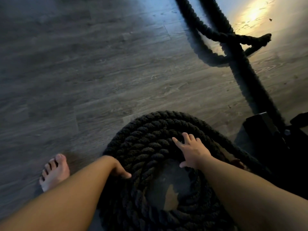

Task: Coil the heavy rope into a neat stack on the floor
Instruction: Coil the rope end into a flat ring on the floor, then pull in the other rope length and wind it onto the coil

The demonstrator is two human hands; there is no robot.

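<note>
— What takes up the most room?

— The floor (pixel 83 72), grey wood-look planks, dim on the left and with a bright patch of glare (pixel 253 12) at the top right.

— And the rope (pixel 146 140)?

— Thick, black and twisted. Most of it lies in a round coil on the floor at the bottom centre, several turns side by side and stacked, with a bare spot of floor showing through the middle. A loose length (pixel 250 77) runs from the top edge down the right side, crosses itself in a loop, and passes behind a dark metal base (pixel 260 129) just beside the coil. Whether that length joins the coil I cannot tell.

— The hands?

— The right hand (pixel 193 152) lies on top of the far right of the coil, fingers straight and spread apart, thumb by the inner edge. The left hand (pixel 119 170) is bent over the coil's left rim. Its thumb (pixel 127 176) rests on a turn of rope, but the other fingers are hidden, so I cannot tell whether they are clamped on it.

— Anything smaller?

— A bare foot (pixel 55 170) stands on the floor left of the coil, near the left forearm. The frayed rope end (pixel 266 38) sticks out of the loop by the glare.
</note>
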